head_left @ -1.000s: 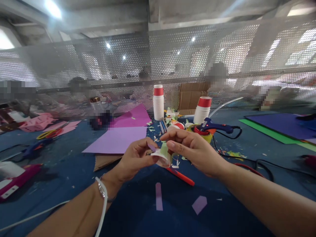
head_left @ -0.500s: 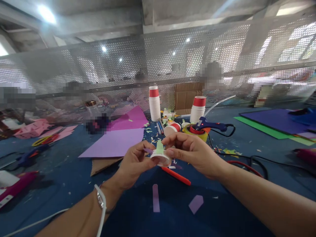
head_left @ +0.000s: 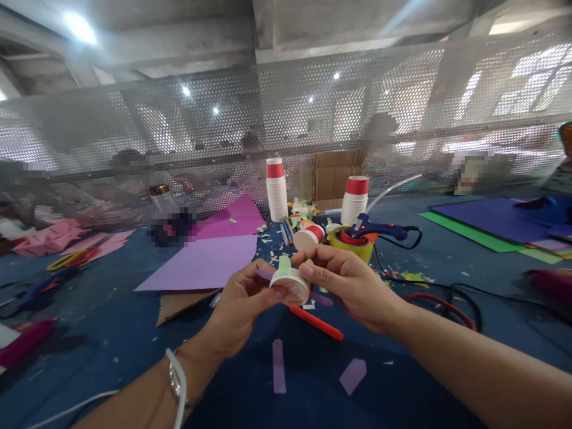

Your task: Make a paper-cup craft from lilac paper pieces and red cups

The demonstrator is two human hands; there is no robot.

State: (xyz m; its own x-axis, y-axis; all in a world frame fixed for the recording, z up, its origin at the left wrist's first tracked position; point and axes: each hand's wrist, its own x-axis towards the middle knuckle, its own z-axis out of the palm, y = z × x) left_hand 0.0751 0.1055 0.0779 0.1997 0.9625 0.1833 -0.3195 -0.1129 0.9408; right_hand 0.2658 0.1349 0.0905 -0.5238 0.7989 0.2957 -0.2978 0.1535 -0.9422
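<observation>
A round white paper cup base (head_left: 290, 288) is held up over the table between my two hands, its round face tilted toward me. A light green paper strip (head_left: 285, 266) stands up from its rim, and purple strips stick out at its sides. My left hand (head_left: 241, 304) grips the base from the left, thumb on the face. My right hand (head_left: 342, 283) is closed at the right rim, thumb and forefinger pinching near a greenish strip end; its exact contact is partly hidden. Below lie a red-orange pen (head_left: 316, 323), a purple strip (head_left: 279, 366) and a pointed purple piece (head_left: 353, 376).
Behind my hands are two stacks of paper cups (head_left: 277, 196), a cup on its side (head_left: 308, 238), and a blue glue gun (head_left: 379, 229) resting on yellow tape (head_left: 353, 245). Purple paper (head_left: 205, 262) lies left. A black cable (head_left: 429, 281) runs right. Paper scraps litter the table.
The cup base has tilted so more of its round face shows. My right fingers have shifted from the upright green strip to the right rim. The view has moved slightly.
</observation>
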